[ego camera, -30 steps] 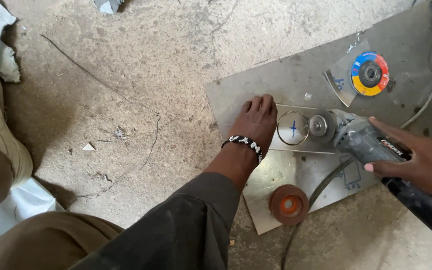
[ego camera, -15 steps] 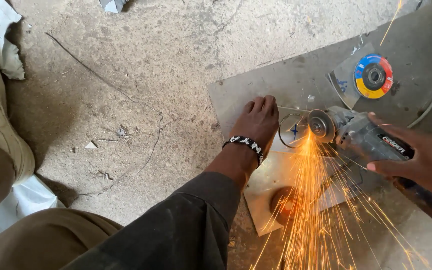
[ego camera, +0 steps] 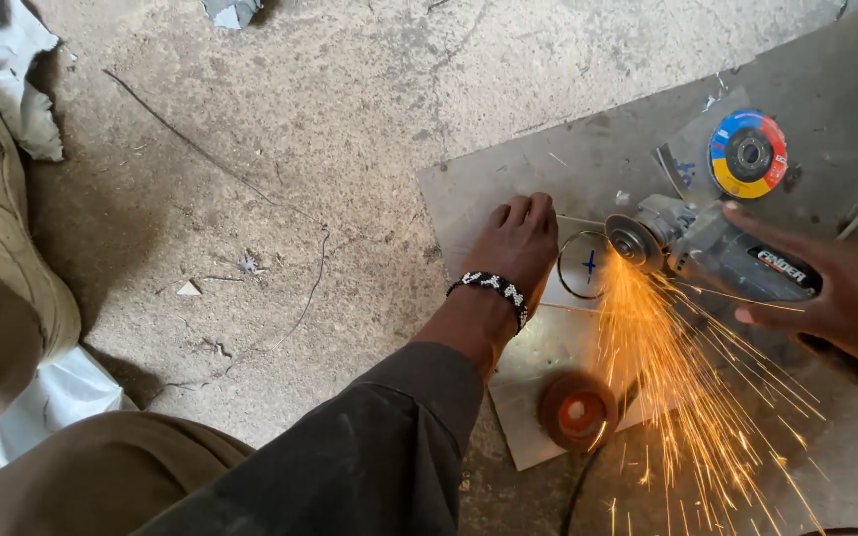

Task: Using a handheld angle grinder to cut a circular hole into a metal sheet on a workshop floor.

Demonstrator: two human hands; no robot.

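My left hand [ego camera: 520,245] lies flat, fingers spread, on a small metal sheet [ego camera: 548,357], holding it down on a larger metal plate [ego camera: 568,159]. It wears a black and white beaded bracelet. A circle with a blue cross [ego camera: 586,264] is drawn on the sheet just right of my fingers. My right hand [ego camera: 836,293] grips the body of an angle grinder [ego camera: 717,253]. Its disc [ego camera: 634,241] touches the sheet at the circle's right edge, and orange sparks stream down toward me.
A worn reddish disc [ego camera: 576,409] lies on the sheet near its front edge. A blue, red and yellow flap disc [ego camera: 747,153] rests on a metal offcut at the back right. The grinder's cable [ego camera: 588,486] trails over the concrete floor. Crumpled cloth [ego camera: 12,79] lies far left.
One second ago the grinder rested with no sparks. Its disc has since met the sheet at the circle and sparks fly. My left hand has stayed pressed flat.
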